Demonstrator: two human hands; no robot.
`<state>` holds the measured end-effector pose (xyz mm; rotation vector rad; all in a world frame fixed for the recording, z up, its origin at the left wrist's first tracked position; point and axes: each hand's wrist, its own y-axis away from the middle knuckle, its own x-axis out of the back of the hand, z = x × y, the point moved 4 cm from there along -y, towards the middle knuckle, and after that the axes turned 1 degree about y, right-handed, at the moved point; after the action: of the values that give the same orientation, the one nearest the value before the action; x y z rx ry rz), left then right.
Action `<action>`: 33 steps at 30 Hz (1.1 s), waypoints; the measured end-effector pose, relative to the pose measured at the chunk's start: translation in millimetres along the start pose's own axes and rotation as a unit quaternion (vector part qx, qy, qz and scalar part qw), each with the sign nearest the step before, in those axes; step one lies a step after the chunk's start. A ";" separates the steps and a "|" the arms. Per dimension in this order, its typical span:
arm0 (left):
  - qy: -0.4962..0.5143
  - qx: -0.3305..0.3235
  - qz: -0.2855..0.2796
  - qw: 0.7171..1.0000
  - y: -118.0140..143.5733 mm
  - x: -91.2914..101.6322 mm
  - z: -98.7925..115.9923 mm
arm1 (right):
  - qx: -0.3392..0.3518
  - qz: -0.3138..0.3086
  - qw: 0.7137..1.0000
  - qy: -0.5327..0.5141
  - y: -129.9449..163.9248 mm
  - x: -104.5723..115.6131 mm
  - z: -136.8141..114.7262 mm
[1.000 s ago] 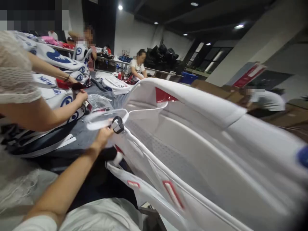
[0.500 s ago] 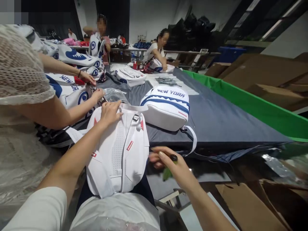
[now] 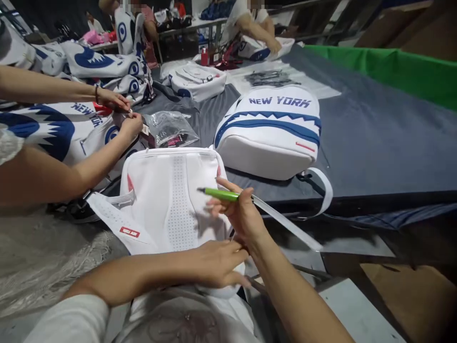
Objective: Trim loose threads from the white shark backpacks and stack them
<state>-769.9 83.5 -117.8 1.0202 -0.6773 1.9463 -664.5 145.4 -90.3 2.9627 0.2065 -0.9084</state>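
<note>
A white backpack (image 3: 152, 200) lies in front of me with its perforated back panel up and its straps to the sides. My left hand (image 3: 223, 264) reaches across its lower part, fingers spread, by the right-hand edge; whether it touches a strap there is hard to see. Just above it, my right hand (image 3: 244, 214) grips a green pen (image 3: 223, 194) with a dark tip pointing left over the panel. The left shoulder strap (image 3: 117, 224) with a red label is folded outward. A white webbing strap (image 3: 285, 224) stretches to the right from behind my right hand.
Another white backpack (image 3: 271, 133) with NEW YORK lettering stands on the grey-covered table (image 3: 374, 157). A co-worker's hands (image 3: 124, 112) handle a tag at the left, beside a clear plastic bag (image 3: 171, 128). Cardboard (image 3: 400, 295) lies low at the right.
My left hand has moved from the backpack's top down to its lower right. My right hand has risen over the panel with the pen. The right strap has swung outward.
</note>
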 end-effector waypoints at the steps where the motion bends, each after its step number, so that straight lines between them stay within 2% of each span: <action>1: -0.026 -0.040 -0.013 0.999 4.6 9.2 -0.1 | 0.018 0.032 0.999 -0.001 -7.0 12.7 5.9; 3: -0.092 -0.065 0.036 0.993 2.4 41.8 -14.8 | 0.056 0.093 0.994 0.015 -15.7 34.2 20.6; 5: -0.209 -0.046 0.098 0.972 -17.4 77.2 -40.7 | 0.099 0.168 0.980 0.037 -17.3 50.0 34.0; 7: -0.300 -0.062 0.095 0.947 -49.7 98.5 -66.0 | 0.149 0.238 0.958 0.055 -14.3 59.3 42.6; 9: -0.341 -0.070 0.053 0.936 -82.8 102.9 -87.7 | 0.193 0.270 0.940 0.082 -11.1 62.8 46.7; 12: -0.357 -0.048 -0.025 0.933 -112.6 89.9 -106.0 | 0.232 0.279 0.923 0.125 -8.3 67.1 51.7; 14: -0.358 -0.045 -0.066 0.930 -117.3 82.7 -109.5 | 0.247 0.287 0.910 0.169 -6.3 72.1 56.6; 16: -0.353 -0.053 -0.095 0.929 -116.4 88.0 -112.4 | 0.266 0.287 0.887 0.247 -4.2 76.2 62.0; 18: -0.355 -0.048 -0.095 0.929 -115.6 109.5 -119.7 | 0.295 0.261 0.856 0.335 -2.9 77.2 67.2; 20: -0.374 -0.007 -0.053 0.926 -115.9 141.4 -131.7 | 0.329 0.223 0.831 0.390 -1.8 76.4 70.8; 22: -0.388 0.053 0.015 0.920 -113.7 168.9 -142.0 | 0.343 0.199 0.824 0.405 -0.4 76.1 71.9; 23: -0.385 0.072 0.040 0.919 -111.0 175.6 -144.2 | 0.337 0.202 0.826 0.404 0.4 76.5 71.2; 25: -0.366 0.065 0.049 0.927 -103.2 170.5 -140.7 | 0.303 0.235 0.840 0.384 2.2 78.3 67.3; 28: -0.357 -0.012 -0.004 0.934 -88.7 134.3 -122.3 | 0.248 0.287 0.878 0.291 3.0 78.3 58.3; 30: -0.363 -0.045 -0.024 0.930 -79.9 111.6 -111.0 | 0.227 0.290 0.901 0.231 -0.2 74.4 52.2; 33: -0.352 -0.050 0.007 0.935 -69.4 94.0 -103.8 | 0.189 0.268 0.917 0.228 -7.9 68.1 46.2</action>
<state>-784.9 236.0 -87.3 1.6666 -1.1568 1.5075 -635.4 157.8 -166.7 3.2338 -0.8265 -0.1951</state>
